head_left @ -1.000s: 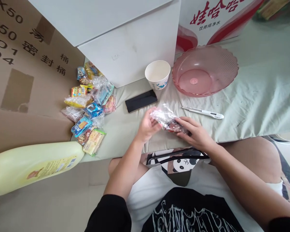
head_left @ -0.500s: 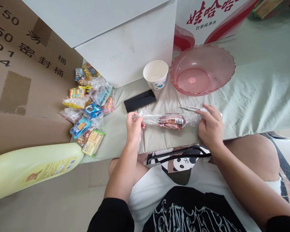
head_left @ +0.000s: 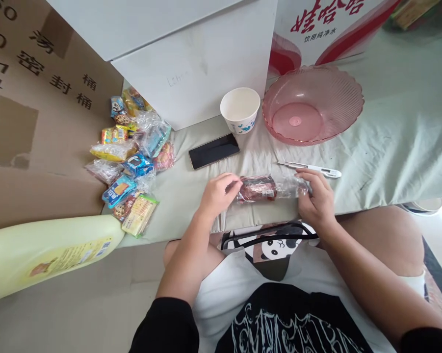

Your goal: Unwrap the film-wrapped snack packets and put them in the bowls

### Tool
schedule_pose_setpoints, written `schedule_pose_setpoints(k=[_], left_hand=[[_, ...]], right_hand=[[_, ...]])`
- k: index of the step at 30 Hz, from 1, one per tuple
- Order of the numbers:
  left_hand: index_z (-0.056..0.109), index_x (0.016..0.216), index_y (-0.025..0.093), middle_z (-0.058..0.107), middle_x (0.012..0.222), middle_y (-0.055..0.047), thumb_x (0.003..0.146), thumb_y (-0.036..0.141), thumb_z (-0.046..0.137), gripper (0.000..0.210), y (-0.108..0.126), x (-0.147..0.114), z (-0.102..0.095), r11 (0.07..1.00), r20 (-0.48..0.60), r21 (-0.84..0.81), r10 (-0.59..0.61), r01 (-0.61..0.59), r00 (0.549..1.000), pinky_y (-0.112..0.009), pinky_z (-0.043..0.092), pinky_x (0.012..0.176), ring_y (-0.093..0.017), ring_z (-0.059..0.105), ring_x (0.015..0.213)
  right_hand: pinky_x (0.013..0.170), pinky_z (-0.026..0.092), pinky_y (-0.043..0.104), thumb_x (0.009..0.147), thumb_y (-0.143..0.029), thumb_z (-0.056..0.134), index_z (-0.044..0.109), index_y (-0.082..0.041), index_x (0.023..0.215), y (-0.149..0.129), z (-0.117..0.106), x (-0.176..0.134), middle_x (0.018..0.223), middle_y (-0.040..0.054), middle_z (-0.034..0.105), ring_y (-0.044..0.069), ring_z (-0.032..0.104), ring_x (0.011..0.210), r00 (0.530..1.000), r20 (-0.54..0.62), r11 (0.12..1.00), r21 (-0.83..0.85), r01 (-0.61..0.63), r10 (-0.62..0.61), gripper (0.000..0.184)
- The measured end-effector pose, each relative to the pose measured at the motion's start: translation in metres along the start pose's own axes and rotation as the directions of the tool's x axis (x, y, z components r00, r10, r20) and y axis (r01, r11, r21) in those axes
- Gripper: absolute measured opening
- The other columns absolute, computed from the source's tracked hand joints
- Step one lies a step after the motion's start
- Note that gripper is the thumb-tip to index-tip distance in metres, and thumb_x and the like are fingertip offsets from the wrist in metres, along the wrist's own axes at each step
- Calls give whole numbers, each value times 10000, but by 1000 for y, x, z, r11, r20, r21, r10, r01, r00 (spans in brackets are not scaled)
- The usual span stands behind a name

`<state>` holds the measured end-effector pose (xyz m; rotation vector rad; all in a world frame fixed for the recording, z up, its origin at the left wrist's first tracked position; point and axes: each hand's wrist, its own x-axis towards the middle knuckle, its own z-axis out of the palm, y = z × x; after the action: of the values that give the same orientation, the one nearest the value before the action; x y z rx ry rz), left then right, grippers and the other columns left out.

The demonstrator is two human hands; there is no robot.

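Observation:
A clear plastic bag with red-brown packaged snacks in it (head_left: 258, 189) lies near the table's front edge, stretched between both hands. My left hand (head_left: 221, 192) pinches the bag's left end, close against the snacks. At the other end, my right hand (head_left: 316, 195) is closed on the loose clear plastic. Just beyond the right fingers lies a white utility knife (head_left: 312, 168), its tip pointing left. A black phone (head_left: 214, 151) rests on the cloth behind the left hand.
Behind the bag stand a white paper cup (head_left: 240, 110) and a pink ribbed bowl (head_left: 312, 105). Several wrapped snacks (head_left: 136, 164) are heaped at left beside a cardboard box (head_left: 51, 127). White boxes (head_left: 195, 73) rise at the back. A pale yellow bottle (head_left: 55, 252) lies front left.
My left hand has moved right along the bag, up to the snacks. The right hand has drawn off the knife and closed on the bag's right end. The bag's contents have turned.

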<state>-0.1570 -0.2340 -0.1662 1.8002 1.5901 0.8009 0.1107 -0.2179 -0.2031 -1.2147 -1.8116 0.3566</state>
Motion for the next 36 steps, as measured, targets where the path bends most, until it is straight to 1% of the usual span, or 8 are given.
schedule_pose_setpoints(k=[7, 13, 17, 21, 24, 26, 31, 36], left_hand=[[567, 721, 198, 653, 725, -10, 875, 437, 575, 284, 7, -4, -9, 738, 118, -534, -418, 413, 901, -241, 378, 497, -116, 512, 547], [573, 652, 197, 608, 784, -26, 856, 310, 602, 234, 8, -6, -14, 973, -181, -178, -179, 146, 967, -284, 462, 732, -167, 589, 797], [679, 815, 205, 741, 840, -34, 939, 323, 552, 214, 25, -20, -21, 972, 120, -234, 34, -5, 992, -304, 505, 784, -168, 674, 808], [731, 882, 219, 797, 864, -41, 950, 384, 556, 250, 43, -35, -13, 931, 301, -277, 319, -238, 899, -328, 516, 804, -184, 730, 813], [693, 842, 219, 778, 859, -56, 970, 389, 498, 289, 44, -31, -6, 997, -27, -71, 13, -15, 1000, -337, 516, 779, -192, 714, 814], [666, 838, 215, 761, 892, -71, 941, 424, 547, 262, 42, -25, -4, 951, -171, 144, -250, 275, 953, -356, 508, 774, -223, 699, 851], [650, 820, 214, 720, 896, -75, 926, 599, 537, 415, 49, -24, 5, 823, 31, 398, -454, 406, 890, -369, 488, 748, -269, 692, 878], [575, 1301, 209, 658, 1273, -127, 876, 543, 642, 544, 51, -25, 22, 852, 4, 330, -433, 408, 901, -389, 504, 892, -310, 655, 1142]], right_hand=[[737, 579, 384, 879, -160, 521, 615, -228, 958, -28, -8, -8, 838, 53, 666, 208, 677, 783, 980, -34, 980, 34, -197, 198, 140], [916, 604, 432, 901, -255, 539, 589, -227, 1171, -63, 7, -9, 1269, 130, 644, 263, 660, 1152, 850, 491, 932, 180, -315, 192, 276], [919, 602, 429, 921, -274, 529, 581, -217, 1214, -57, 11, -9, 1305, 137, 647, 264, 671, 1151, 842, 503, 922, 201, -331, 192, 303], [1004, 561, 450, 998, -346, 464, 600, -226, 1229, -49, 8, -13, 1292, 115, 699, 262, 676, 1197, 833, 520, 905, 235, -354, 191, 293], [1047, 532, 472, 1029, -394, 422, 602, -222, 1275, -45, 10, -14, 1328, 120, 697, 277, 655, 1252, 823, 542, 906, 243, -348, 170, 350], [1040, 533, 474, 1038, -414, 405, 586, -214, 1320, -44, 12, -14, 1351, 128, 686, 283, 652, 1254, 828, 541, 912, 250, -324, 146, 391], [974, 555, 456, 1040, -400, 371, 594, -198, 1305, -70, -12, -8, 1295, 150, 672, 285, 664, 1191, 907, 418, 949, 262, -175, 52, 401], [886, 564, 448, 911, -341, 611, 602, -221, 1256, -122, -29, 6, 1204, 144, 640, 298, 659, 1081, 963, 266, 995, 99, 16, -42, 366]])
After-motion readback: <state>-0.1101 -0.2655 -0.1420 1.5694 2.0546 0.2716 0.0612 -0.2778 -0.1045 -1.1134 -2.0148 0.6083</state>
